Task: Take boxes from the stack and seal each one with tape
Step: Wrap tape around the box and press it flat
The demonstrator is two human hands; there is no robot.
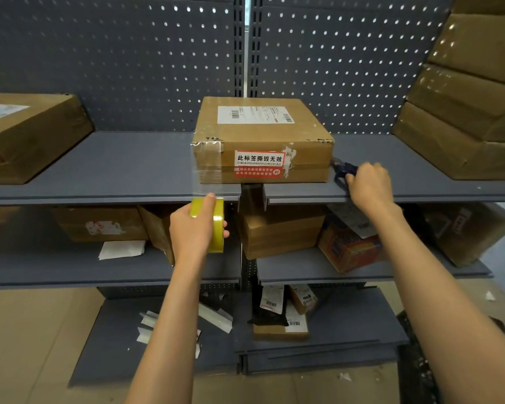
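Box [263,141]: brown cardboard, sits on top shelf [114,167] at centre, right above the gap between two shelf boards. White shipping label on lid, red-and-white sticker w/ Chinese text on front face. Clear tape strip [207,170] stuck to front left corner, running down off the box edge to the roll.

Tape roll [209,224]: yellowish, held below shelf edge, just under box's left corner. My left hand [194,228] grips it, fingers curled round the roll, thumb on top of it; strip pulled taut between roll and box.

Scissors [343,170]: dark blue handles, lying on shelf just right of box. My right hand [369,182] is on the handles, fingers curled about them; hand is blurred, so can't tell how firm the hold is.

Stack of boxes [473,91]: far right on same shelf, several brown boxes leaning, piled high. One more flat brown box [29,132] at far left of shelf.

Misc: pegboard back panel [129,53], grey, w/ small holes. Middle shelf holds more brown boxes, one orange printed carton [350,249], a white paper scrap [121,249]. Bottom shelf: small parcels w/ barcodes, paper scraps. Cardboard sheets on floor [35,345].
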